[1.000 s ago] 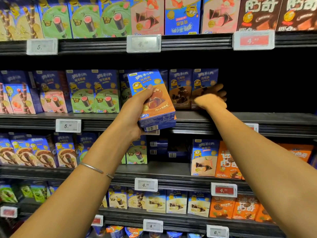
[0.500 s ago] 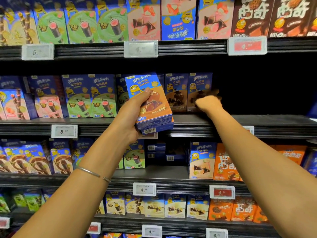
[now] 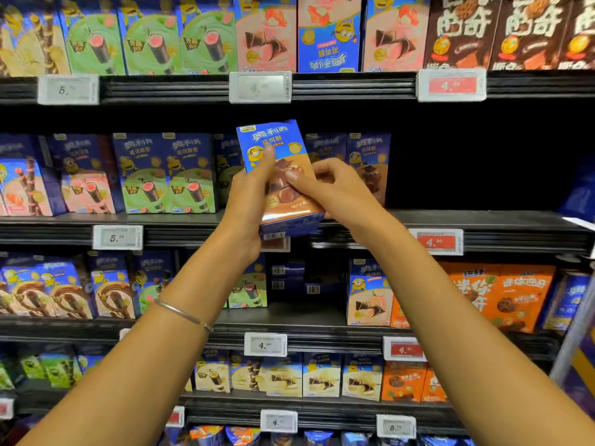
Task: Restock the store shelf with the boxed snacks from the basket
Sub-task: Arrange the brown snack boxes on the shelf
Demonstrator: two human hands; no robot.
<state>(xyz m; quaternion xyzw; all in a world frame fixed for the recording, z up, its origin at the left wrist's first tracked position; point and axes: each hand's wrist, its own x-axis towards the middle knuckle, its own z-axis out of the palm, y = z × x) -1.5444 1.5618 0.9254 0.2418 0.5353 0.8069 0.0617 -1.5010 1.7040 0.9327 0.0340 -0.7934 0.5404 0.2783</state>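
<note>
A blue and brown snack box (image 3: 283,162) is held up in front of the second shelf (image 3: 483,220). My left hand (image 3: 248,201) grips its left side, thumb laid over the front. My right hand (image 3: 331,188) pinches its right edge, thumb on the front and fingers curled behind. Two matching brown boxes (image 3: 370,165) stand on that shelf right behind the held one. The basket is out of view.
A dark gap (image 3: 476,169) lies on the second shelf to the right of the brown boxes. Green (image 3: 167,178) and pink (image 3: 83,181) boxes fill its left part. Price tags (image 3: 439,241) line the shelf edges. Shelves above and below hold several more boxes.
My right hand has come back from the boxes on the shelf and now grips the held box's right edge. The box has risen slightly and stands more upright.
</note>
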